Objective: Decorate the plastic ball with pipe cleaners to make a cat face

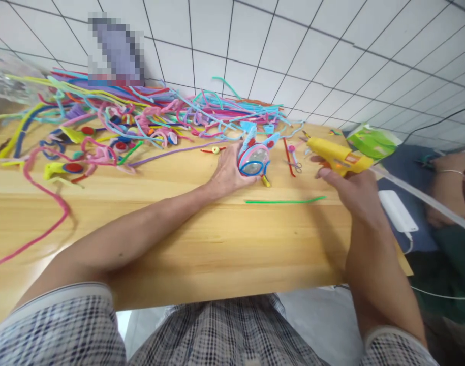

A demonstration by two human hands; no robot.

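Observation:
My left hand (226,170) is wrapped round a small craft figure (254,158) with a clear round front, a pink rim, light-blue ears and a blue loop at its lower part. In my right hand (356,188) is a yellow hot glue gun (337,155), its nozzle pointing left towards the wall side of the table. A long clear glue stick (423,195) runs out from the gun's back end. Between the hands lie small scissors (298,165) and a red pipe cleaner (289,157). Nearer me is a straight green pipe cleaner (285,202).
A big tangle of coloured pipe cleaners (159,114) fills the table's back left, against the tiled wall (274,46). At right are a green packet (373,142), a white power strip or adapter (398,211) with a cable, and another person's arm (449,188).

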